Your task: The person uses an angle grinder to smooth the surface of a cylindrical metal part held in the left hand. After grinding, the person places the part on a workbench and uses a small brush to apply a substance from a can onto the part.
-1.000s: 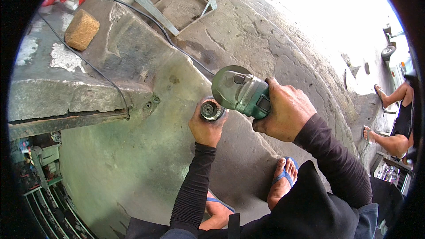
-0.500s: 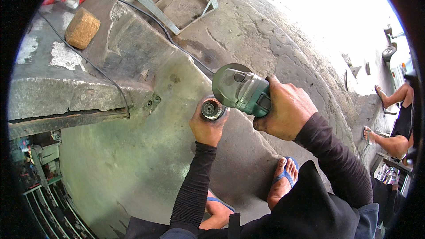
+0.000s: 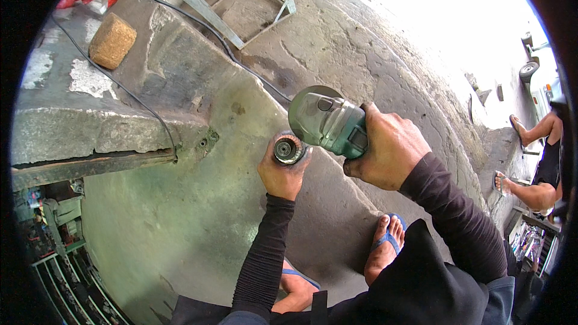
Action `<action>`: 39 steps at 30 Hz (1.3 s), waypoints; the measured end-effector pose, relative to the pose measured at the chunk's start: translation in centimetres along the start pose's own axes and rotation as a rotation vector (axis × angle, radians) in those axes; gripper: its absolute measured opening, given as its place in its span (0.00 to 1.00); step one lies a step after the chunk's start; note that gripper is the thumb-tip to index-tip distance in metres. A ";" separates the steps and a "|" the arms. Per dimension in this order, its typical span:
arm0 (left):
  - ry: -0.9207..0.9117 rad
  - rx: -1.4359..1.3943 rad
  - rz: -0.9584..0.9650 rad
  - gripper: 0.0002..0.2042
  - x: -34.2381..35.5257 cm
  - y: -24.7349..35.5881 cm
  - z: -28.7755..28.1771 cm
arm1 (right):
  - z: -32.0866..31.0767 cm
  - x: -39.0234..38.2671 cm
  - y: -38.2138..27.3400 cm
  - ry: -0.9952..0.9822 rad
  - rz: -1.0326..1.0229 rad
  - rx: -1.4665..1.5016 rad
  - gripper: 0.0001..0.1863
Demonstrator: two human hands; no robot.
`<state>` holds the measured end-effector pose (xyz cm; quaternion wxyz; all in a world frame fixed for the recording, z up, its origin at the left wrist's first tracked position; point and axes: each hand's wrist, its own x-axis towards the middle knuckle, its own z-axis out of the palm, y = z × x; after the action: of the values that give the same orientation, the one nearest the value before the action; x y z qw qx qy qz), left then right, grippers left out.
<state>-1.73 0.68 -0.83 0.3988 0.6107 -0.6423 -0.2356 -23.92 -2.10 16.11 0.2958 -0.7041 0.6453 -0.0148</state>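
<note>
My right hand (image 3: 392,147) is closed around the body of a green angle grinder (image 3: 344,131). The grinder's guard and thin disc (image 3: 313,105) point to the left. Below and left of the disc, my left hand (image 3: 283,176) wraps round a motor armature (image 3: 289,148), a cylinder seen end-on with a ring of copper strips about a dark hub. The disc's edge overlaps the top right of the armature in this view; whether they touch, I cannot tell. My palm hides the armature's sides.
A dark cable (image 3: 198,19) runs from the upper left to behind the grinder. A brown block (image 3: 112,41) lies on the concrete ledge (image 3: 114,129). At the top stands a metal frame (image 3: 198,3); at lower left, a rack (image 3: 66,277). Another person's legs (image 3: 536,189) are at far right.
My hands, the grinder and the armature keep almost the same place. At far right, a dark shape has shifted, and the other person's lower foot has tilted slightly.
</note>
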 end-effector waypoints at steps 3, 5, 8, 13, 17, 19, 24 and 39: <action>0.004 -0.002 -0.015 0.26 0.0 0.0 0.1 | -0.1 0.1 0.1 0.016 -0.007 0.022 0.30; 0.007 -0.027 -0.017 0.26 0.0 0.0 0.1 | -0.1 0.1 0.0 -0.008 0.004 0.008 0.31; 0.005 -0.055 -0.025 0.25 0.0 0.0 0.1 | 0.0 0.2 -0.1 -0.039 0.031 0.004 0.32; -0.018 -0.074 -0.050 0.25 0.0 -0.3 0.1 | 0.2 0.2 -0.1 0.009 -0.019 0.007 0.29; -0.021 -0.048 -0.037 0.25 0.0 -0.3 0.1 | 0.2 0.2 0.0 0.006 -0.023 0.022 0.29; -0.021 -0.036 -0.038 0.25 0.0 -0.1 0.0 | 0.2 0.3 0.1 0.001 -0.022 0.024 0.29; -0.011 -0.047 -0.047 0.26 0.0 0.1 0.0 | 0.1 0.3 0.0 0.012 -0.028 -0.003 0.29; -0.023 -0.034 -0.030 0.26 0.0 -0.2 0.0 | 0.2 0.6 0.0 0.018 -0.055 -0.001 0.29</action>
<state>-1.65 0.66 -0.95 0.3981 0.6105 -0.6336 -0.2595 -23.76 -2.62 15.75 0.2891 -0.7217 0.6282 -0.0286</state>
